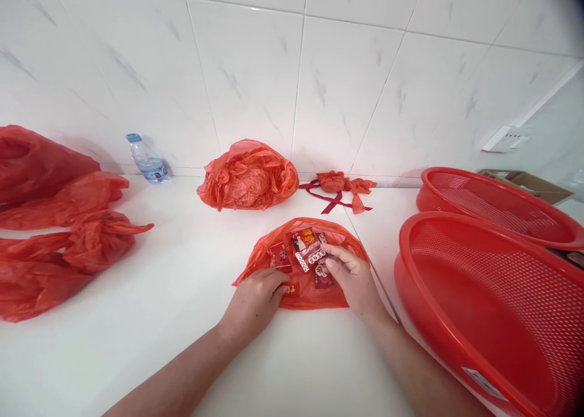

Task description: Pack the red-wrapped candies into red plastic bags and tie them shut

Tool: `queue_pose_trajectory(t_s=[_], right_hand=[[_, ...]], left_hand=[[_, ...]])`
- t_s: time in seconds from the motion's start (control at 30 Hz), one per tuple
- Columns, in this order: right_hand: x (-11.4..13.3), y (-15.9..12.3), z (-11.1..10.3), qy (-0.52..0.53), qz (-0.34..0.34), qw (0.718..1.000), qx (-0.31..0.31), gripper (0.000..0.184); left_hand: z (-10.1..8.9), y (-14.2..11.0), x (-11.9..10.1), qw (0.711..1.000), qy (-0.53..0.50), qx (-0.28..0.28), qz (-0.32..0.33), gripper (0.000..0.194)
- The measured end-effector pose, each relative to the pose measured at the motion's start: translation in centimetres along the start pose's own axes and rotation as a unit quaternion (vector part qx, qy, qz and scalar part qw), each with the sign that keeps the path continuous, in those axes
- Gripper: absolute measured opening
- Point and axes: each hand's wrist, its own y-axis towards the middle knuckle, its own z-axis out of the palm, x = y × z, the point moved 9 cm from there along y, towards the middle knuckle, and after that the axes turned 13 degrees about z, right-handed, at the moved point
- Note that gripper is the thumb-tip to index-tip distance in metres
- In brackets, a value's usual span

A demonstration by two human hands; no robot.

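Observation:
An opened red plastic bag [319,296] lies on the white table in front of me, with several small red packets inside. My right hand [356,277] pinches the edge of a red packet with a printed couple and a dotted border [306,248], over the bag's mouth. At the bag's near left edge, my left hand [258,298] has its fingers curled inward; their tips are partly hidden, so what they grip does not show. Close to those fingers are a dark red packet [280,256] and a small red piece with gold print [289,289].
Behind the bag sits a crumpled red plastic bag [249,177], beside torn bag scraps and dark red ribbon [337,198]. A water bottle [149,161] leans by the wall. Knotted red bags [98,241] lie left; red perforated baskets [483,307] stand right, near a cardboard box [529,185].

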Motion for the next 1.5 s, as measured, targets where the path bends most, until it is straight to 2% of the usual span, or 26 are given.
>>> queue_pose_trajectory(t_s=[0.17, 0.4, 0.6, 0.83, 0.97, 1.03, 1.23, 1.5], right_hand=[[-0.7, 0.4, -0.8, 0.034, 0.025, 0.999, -0.021, 0.036], [0.0, 0.5, -1.1, 0.047, 0.003, 0.998, -0.046, 0.032], [0.2, 0.6, -0.9, 0.03, -0.026, 0.998, -0.056, 0.037], [0.4, 0.3, -1.3, -0.04, -0.06, 0.993, -0.091, 0.028], [1.8, -0.8, -2.3, -0.138, -0.132, 0.965, -0.177, 0.026], [2.7, -1.3, -2.1, -0.188, -0.17, 0.948, -0.191, 0.024], [4.3, -2.1, -0.5, -0.29, -0.262, 0.907, -0.158, 0.024], [3.3, -1.6, 0.8, -0.398, -0.285, 0.862, -0.13, 0.031]], left_hand=[[0.0, 0.0, -0.1, 1.0, -0.002, 0.006, 0.0, 0.025], [-0.2, -0.1, -0.3, 1.0, -0.002, -0.001, 0.004, 0.025], [-0.7, 0.0, -0.6, 1.0, -0.008, -0.023, 0.009, 0.023], [-1.2, 0.1, -0.8, 0.999, -0.005, -0.039, 0.009, 0.023], [-1.1, 0.0, -0.9, 0.999, -0.007, -0.038, 0.015, 0.023], [-1.0, -0.1, -0.8, 0.999, -0.011, -0.035, 0.009, 0.022], [-1.2, -0.1, -0.9, 0.999, -0.012, -0.041, 0.008, 0.022], [-1.3, -0.1, -0.6, 0.998, -0.025, -0.051, -0.017, 0.021]])
